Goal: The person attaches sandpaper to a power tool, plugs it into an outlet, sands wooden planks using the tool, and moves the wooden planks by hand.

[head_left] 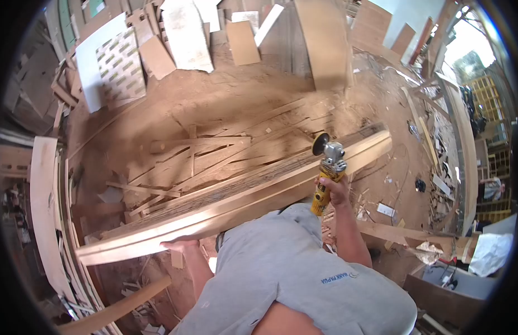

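My right hand is wrapped around the yellow body of an angle grinder. The grinder points up and away from me, and a dark round disc on its head hangs just over the far side of the timber. A long pale wooden beam lies slantwise in front of my body, from the lower left to the upper right. My left hand grips the beam's near edge toward its left end; some of its fingers are hidden by the wood. Along the beam's far side runs a rough, dark-grained strip.
Loose wood strips and sawdust cover the ground beyond the beam. Sheets and boards lean along the back. Long planks stand at the left. At the lower right is a grey box holding tools, with a plastic bag beside it.
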